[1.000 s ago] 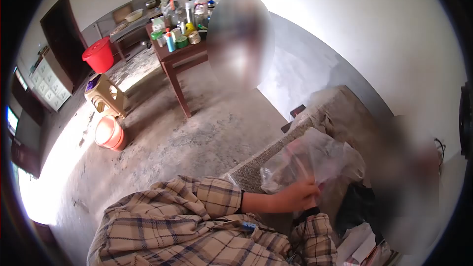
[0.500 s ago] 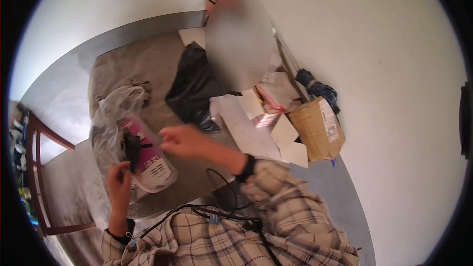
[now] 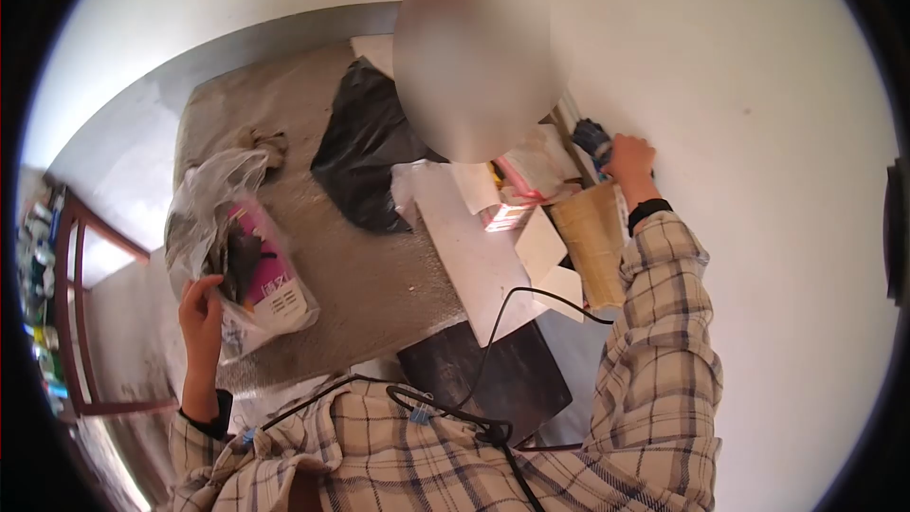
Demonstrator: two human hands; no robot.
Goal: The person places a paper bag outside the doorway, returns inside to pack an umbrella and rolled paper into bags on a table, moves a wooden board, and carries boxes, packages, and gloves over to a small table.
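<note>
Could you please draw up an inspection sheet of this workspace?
Surface: brown, uneven-toned flat top.
Job's things: clear plastic bag with a purple-and-white printed packet showing inside; dark, elongated bundle near the wall.
Clutter: crumpled black plastic bag, long white flat panel, brown cardboard box.
Hands: left hand at the clear bag's edge; right hand at the bundle; neither grip is clear.
Cables: thin black cable looping before the plaid shirt.
Surroundings: plain white wall; dark red wooden frame at picture left.
</note>
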